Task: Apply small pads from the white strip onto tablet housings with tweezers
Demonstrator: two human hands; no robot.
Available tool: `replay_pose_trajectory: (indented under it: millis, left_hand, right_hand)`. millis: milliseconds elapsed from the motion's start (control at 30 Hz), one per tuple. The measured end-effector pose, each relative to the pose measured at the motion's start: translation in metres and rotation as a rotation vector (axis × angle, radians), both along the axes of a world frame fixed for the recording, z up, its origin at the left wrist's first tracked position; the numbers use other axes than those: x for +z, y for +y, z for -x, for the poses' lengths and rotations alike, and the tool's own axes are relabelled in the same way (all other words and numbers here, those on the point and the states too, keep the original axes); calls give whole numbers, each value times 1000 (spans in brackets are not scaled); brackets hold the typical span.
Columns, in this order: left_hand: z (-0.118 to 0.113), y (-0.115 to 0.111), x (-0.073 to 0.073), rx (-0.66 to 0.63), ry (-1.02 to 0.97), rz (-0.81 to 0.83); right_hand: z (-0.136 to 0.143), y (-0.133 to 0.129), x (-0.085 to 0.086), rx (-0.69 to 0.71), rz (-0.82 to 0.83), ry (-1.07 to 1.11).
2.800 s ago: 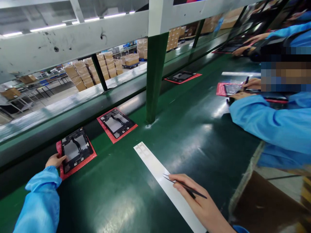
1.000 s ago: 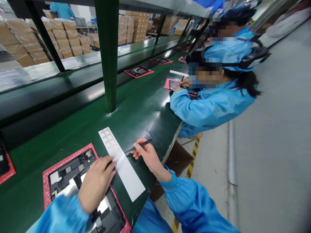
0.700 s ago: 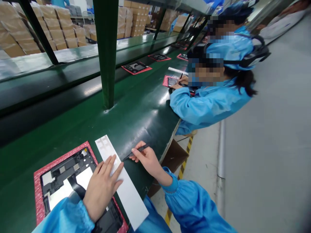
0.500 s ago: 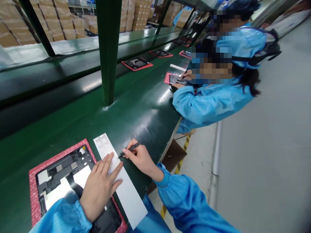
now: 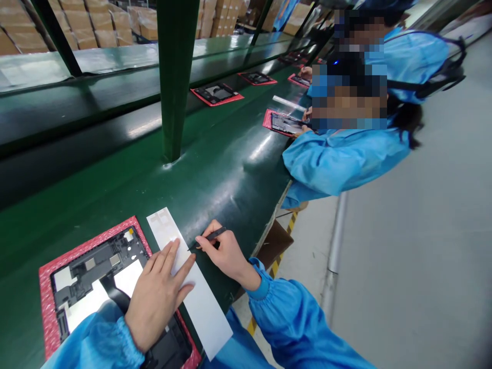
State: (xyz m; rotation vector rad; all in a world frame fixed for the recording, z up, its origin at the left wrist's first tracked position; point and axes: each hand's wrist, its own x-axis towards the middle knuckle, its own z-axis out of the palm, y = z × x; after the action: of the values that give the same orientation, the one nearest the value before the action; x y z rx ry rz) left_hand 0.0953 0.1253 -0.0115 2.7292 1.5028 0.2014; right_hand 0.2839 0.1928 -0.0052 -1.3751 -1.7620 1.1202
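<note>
My left hand (image 5: 159, 292) lies flat with fingers spread, its fingertips pressing on a long white strip sheet (image 5: 209, 312). Faint pale pieces show at the sheet's far end. Between the fingers of my right hand (image 5: 226, 256) is a pair of black tweezers (image 5: 215, 233), their tip at the sheet's right edge close to my left index finger. Whether the tip grips anything is too small to tell. Left of the sheet, partly under my left hand and sleeve, an opened tablet (image 5: 90, 277) with a black frame and white panels rests on a pink bubble-wrap mat (image 5: 44, 307).
A green post (image 5: 175, 87) rises from the green bench (image 5: 126, 179). Farther along lie more tablets (image 5: 219, 93) on pink mats. A co-worker in a blue smock (image 5: 338, 159) bends over another tablet (image 5: 286, 124) at the right. Below the bench edge stands a brown carton (image 5: 274, 241).
The view has shifted slightly. My hands stay almost in place, the tweezers' tip still at the sheet's edge. The co-worker's hands have moved over their tablet.
</note>
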Motion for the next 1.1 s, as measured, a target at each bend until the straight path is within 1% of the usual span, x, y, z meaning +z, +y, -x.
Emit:
replay_pose_trajectory:
  millis: [167,333,533,800,900,1033,1100]
  left_hand:
    - [0,0,1,-2,18,-4]
    - [0,0,2,-4,-7,-3]
    - [0,1,2,-4,12,-19]
    - [0,0,4,6,15,-1]
    - [-1,0,4,-1,4,2]
    - [-4,1,2,18,-37,17]
    - [-3,3,4,19,-69,17]
  right_hand:
    - [-1,-1,0,22,-9,-53]
    - [0,-2,0,-29,-15,-8]
    - [-1,-2,1,-4,-36,-21]
    - [-1,-1,-2,-7,24,6]
    - [-1,0,-3,-18,95,101]
    - [-2,4,-6,-108,226,427]
    - [-3,2,-6,-153,265,565]
